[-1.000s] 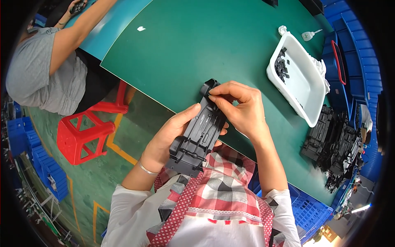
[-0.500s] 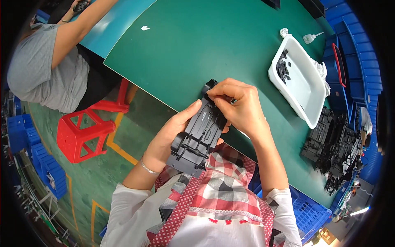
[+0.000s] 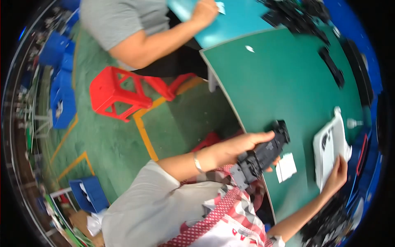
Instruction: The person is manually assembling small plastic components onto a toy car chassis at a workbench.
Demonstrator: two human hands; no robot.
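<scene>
My left hand (image 3: 251, 144) is wrapped round a long black plastic chassis (image 3: 267, 153), its thumb along the top face. The chassis is tilted above the table's near edge, its far end pointing away from me. My right hand (image 3: 338, 175) is stretched out to the right, at the near end of a white plastic tray (image 3: 318, 154). Its fingers look extended, though they are somewhat blurred, and nothing shows in them. Small black parts (image 3: 326, 140) lie in the tray's far end.
A white paper (image 3: 286, 167) lies on the green table (image 3: 271, 74). Black parts are piled at the near right (image 3: 329, 222) and far end (image 3: 296, 18). A co-worker's arm (image 3: 164, 45) rests beyond the table's left corner. A red stool (image 3: 109, 90) stands on the floor.
My right hand has left the chassis and moved right to the tray. My left hand still holds the chassis. The whole view has swung, so the table appears farther right.
</scene>
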